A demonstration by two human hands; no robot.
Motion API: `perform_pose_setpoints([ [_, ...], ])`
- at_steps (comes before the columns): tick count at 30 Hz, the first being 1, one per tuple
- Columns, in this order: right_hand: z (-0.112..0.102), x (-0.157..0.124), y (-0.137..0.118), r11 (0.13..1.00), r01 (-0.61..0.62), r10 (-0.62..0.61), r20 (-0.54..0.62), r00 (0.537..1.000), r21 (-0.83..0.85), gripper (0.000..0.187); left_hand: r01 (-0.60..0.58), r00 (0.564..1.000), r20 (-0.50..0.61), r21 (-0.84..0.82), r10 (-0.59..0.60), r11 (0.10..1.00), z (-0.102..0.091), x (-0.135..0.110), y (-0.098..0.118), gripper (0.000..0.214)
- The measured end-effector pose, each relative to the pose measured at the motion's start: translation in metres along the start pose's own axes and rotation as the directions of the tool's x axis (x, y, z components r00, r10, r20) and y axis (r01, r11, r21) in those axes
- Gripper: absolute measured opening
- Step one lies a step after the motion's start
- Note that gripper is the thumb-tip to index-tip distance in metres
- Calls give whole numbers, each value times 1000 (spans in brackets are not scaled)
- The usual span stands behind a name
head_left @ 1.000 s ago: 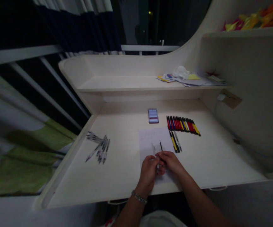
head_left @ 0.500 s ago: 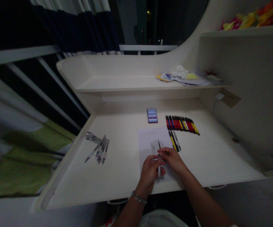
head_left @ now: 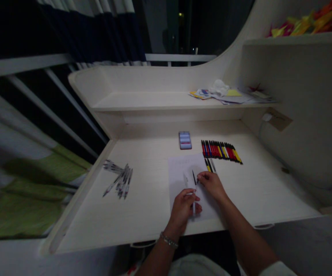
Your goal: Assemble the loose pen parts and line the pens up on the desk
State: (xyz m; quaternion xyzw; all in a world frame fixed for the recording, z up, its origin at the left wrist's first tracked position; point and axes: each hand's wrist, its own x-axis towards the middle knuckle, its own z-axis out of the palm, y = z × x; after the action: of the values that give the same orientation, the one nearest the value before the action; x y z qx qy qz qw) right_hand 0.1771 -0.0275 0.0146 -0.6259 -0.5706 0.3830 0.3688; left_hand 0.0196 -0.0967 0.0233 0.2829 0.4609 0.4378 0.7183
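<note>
Over the paper sheet [head_left: 179,168], my left hand [head_left: 183,207] is closed around a slim white pen barrel [head_left: 194,208] pointing away from me. My right hand [head_left: 212,186] is a little farther forward and to the right, apart from the left, with thumb and fingers pinched. A small dark bit shows at those fingertips, too small to name. Just left of them, a thin black pen refill [head_left: 194,177] lies on the paper. Beside it is a pale, clear pen part [head_left: 185,179]. Near my right knuckles lie a few pens [head_left: 208,165], partly hidden by the hand.
A neat row of coloured pens [head_left: 222,150] lies at the right of the desk. Behind the paper is a phone [head_left: 185,140] with its screen lit. Clear pens [head_left: 122,182] are heaped at the left. Papers and crumpled tissue [head_left: 219,88] rest on the shelf.
My right hand has moved forward and right, away from my left hand, and now covers the near ends of the few pens. My left hand keeps the barrel almost where it was.
</note>
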Motion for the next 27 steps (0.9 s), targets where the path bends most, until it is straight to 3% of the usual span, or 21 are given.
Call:
perform_pose_setpoints([
  [5, 2, 16, 1, 906, -34, 20, -36, 999, -422, 22, 16, 1000, -10, -25, -16, 1000, 1, 1, 0, 40],
  [9, 10, 12, -2, 844, 20, -31, -11, 999, -536, 24, 5, 1000, -21, -29, -5, 1000, 1, 1, 1, 41],
  [13, 7, 1, -6, 935, 54, -71, -35, 997, -350, 28, -13, 999, -29, -15, 13, 1000, 1, 1, 2, 42],
  [16, 5, -14, -8, 997, 55, -51, 77, 996, -56, 32, -44, 998, -36, 19, 45, 999, 1, 2, 2, 42],
  [19, 7, -29, -10, 992, 1, -24, 179, 983, 127, 29, -115, 993, -19, 128, 119, 985, 2, 3, -1, 38],
  [22, 8, -40, -13, 989, -44, 20, 165, 986, 143, 23, -198, 979, 16, 279, 201, 940, 2, 3, -4, 31],
  [27, 6, -47, -19, 999, -44, 44, 133, 990, -4, 23, -255, 964, 42, 444, 264, 859, 0, 1, -8, 24],
])
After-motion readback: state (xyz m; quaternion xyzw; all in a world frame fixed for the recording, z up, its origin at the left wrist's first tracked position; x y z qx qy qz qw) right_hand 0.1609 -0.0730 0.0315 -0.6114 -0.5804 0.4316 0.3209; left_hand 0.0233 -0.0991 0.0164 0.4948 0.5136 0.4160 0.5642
